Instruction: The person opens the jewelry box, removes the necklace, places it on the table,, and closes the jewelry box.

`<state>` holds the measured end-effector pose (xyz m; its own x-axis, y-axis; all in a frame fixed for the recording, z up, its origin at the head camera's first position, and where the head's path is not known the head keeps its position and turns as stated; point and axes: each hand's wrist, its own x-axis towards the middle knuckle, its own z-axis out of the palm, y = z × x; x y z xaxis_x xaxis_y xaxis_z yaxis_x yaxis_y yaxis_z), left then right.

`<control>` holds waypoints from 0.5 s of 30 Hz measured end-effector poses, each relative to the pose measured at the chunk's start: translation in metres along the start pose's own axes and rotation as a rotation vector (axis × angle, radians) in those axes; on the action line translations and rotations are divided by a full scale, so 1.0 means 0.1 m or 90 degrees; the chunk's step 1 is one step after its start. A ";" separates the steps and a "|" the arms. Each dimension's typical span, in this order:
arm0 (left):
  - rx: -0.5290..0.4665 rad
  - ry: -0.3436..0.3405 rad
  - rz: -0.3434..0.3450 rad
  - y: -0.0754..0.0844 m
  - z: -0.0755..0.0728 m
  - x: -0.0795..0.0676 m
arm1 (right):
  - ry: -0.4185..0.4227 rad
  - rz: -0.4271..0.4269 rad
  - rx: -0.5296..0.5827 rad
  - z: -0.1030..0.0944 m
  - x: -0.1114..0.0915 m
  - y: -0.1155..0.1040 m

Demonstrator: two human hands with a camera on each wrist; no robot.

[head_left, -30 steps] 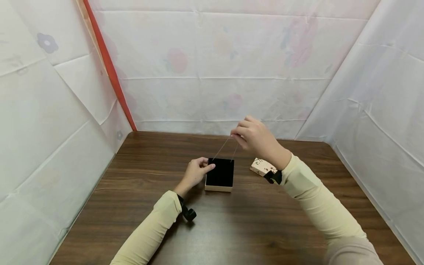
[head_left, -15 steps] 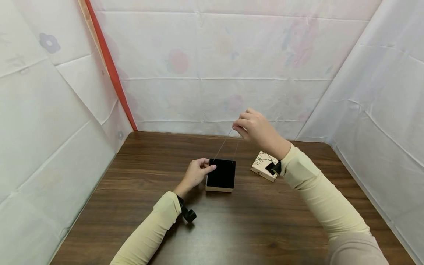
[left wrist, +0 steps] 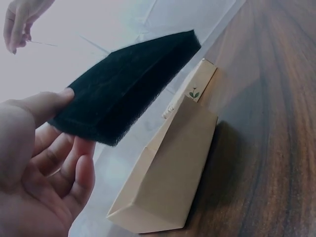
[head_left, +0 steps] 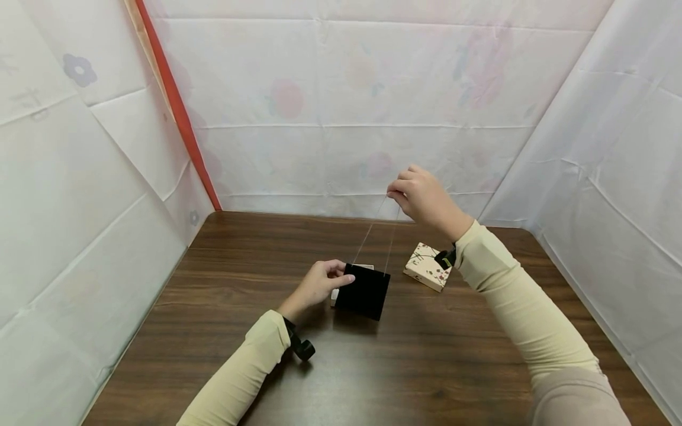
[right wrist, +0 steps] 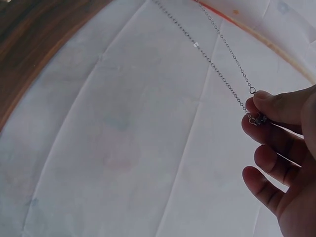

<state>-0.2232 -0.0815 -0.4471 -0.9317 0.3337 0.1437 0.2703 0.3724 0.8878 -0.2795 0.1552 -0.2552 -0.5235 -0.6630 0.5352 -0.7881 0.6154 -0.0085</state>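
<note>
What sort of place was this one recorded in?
Probably a makeshift recording booth: creased white flower-printed sheeting lines three sides of a dark brown wood-grain table, and small black wrist cameras are worn.

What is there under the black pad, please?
Under the pad, the open box stands on the table. Some of its inner wall shows; most of its inside cannot be seen, because the pad covers it from above.

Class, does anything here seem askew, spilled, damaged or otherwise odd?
The square black fuzzy pad is tilted above the open beige cardboard box, pinched in the person's left hand; odd because such a pad would probably lie flat inside. Nothing looks spilled or damaged.
</note>
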 end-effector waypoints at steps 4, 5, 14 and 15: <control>-0.020 -0.029 0.020 0.03 -0.01 -0.03 | -0.018 0.032 -0.001 0.02 -0.02 0.10; -0.024 -0.036 0.026 0.03 -0.01 -0.03 | -0.020 0.043 -0.004 0.02 -0.03 0.13; -0.039 -0.082 0.049 0.03 -0.02 -0.07 | 0.006 0.109 -0.021 -0.05 -0.07 0.30; -0.037 -0.082 0.051 0.02 -0.02 -0.07 | 0.009 0.114 -0.026 -0.06 -0.07 0.31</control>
<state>-0.2168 -0.0843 -0.4452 -0.8680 0.4698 0.1606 0.3240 0.2909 0.9002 -0.2985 0.1816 -0.2541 -0.6493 -0.5355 0.5401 -0.6691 0.7397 -0.0710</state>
